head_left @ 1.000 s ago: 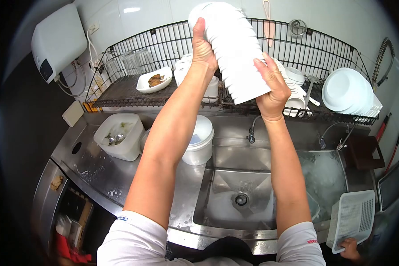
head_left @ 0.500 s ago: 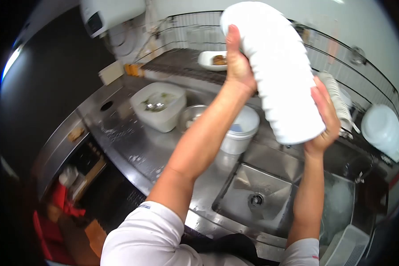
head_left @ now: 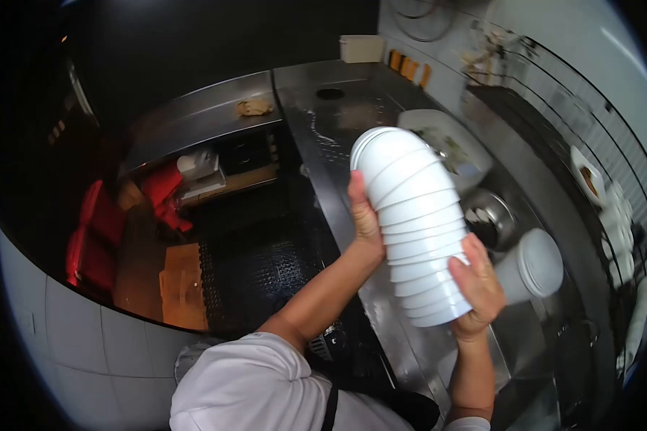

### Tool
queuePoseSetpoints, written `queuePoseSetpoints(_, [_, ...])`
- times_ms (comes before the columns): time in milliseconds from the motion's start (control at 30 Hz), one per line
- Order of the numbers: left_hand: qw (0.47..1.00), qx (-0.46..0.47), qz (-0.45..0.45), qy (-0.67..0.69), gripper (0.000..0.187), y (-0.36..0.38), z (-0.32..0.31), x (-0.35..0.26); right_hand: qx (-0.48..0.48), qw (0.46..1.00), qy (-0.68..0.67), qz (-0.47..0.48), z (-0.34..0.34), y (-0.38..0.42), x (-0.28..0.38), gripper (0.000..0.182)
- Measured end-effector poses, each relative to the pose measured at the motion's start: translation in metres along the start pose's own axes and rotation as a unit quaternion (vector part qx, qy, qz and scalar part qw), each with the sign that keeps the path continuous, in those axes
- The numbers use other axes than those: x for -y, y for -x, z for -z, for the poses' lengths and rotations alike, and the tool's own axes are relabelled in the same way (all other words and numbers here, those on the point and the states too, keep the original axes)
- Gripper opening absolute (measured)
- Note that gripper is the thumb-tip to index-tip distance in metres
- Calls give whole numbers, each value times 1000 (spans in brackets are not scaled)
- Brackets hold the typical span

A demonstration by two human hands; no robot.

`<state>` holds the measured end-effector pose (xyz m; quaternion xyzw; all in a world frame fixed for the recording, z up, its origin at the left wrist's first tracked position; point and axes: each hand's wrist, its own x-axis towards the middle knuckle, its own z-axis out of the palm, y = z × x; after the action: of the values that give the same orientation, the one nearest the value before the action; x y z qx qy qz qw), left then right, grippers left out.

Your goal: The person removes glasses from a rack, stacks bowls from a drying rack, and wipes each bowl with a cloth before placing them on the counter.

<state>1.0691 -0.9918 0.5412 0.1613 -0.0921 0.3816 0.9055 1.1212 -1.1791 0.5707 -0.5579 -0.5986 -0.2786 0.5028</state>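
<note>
Bowls (head_left: 420, 223), nested in one long white stack, are held in the head view, left of the bucket (head_left: 540, 264). The left hand (head_left: 367, 219) grips the far part, thumb showing; the right hand (head_left: 479, 291) clasps the near end, closer to the bucket. A metal bowl (head_left: 507, 210) sits just beyond the bucket. Carrying seems the step in hand; moving on calls for steady support from both hands
</note>
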Motion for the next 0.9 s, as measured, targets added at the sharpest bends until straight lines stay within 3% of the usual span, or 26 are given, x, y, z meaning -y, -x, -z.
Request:
queuePoseSetpoints(267, [986,-124,-89,-60,94,-35,144,-273,67,985,-153,-46,-318,-51,23,24])
queuePoseSetpoints(400, [964,-200,-152,-84,96,-53,181,-399,92,965,-241,-48,-455,-87,43,27])
queuePoseSetpoints(500, [945,-229,-219,-82,94,-67,208,-469,81,939,-300,-146,-539,-101,54,29])
queuePoseSetpoints(567, [930,-239,-266,-81,91,-82,228,-509,79,887,-350,-291,-592,-111,63,31])
queuePoseSetpoints(633, [913,-244,-315,-91,88,-97,248,-544,100,817,-428,-373,-646,-118,61,34])
queuePoseSetpoints(733, [905,-222,-353,-90,84,-123,281,-590,75,601,-628,-488,-728,-123,52,41])
queuePoseSetpoints(833, [886,-227,-389,-113,82,-158,318,-635,154,400,-745,-511,-825,-108,20,48])
queuePoseSetpoints(867, [884,-223,-395,-113,82,-174,335,-652,188,453,-726,-482,-850,-119,20,51])
queuePoseSetpoints(900, [882,-221,-400,-114,82,-187,352,-671,184,420,-742,-489,-872,-128,17,51])
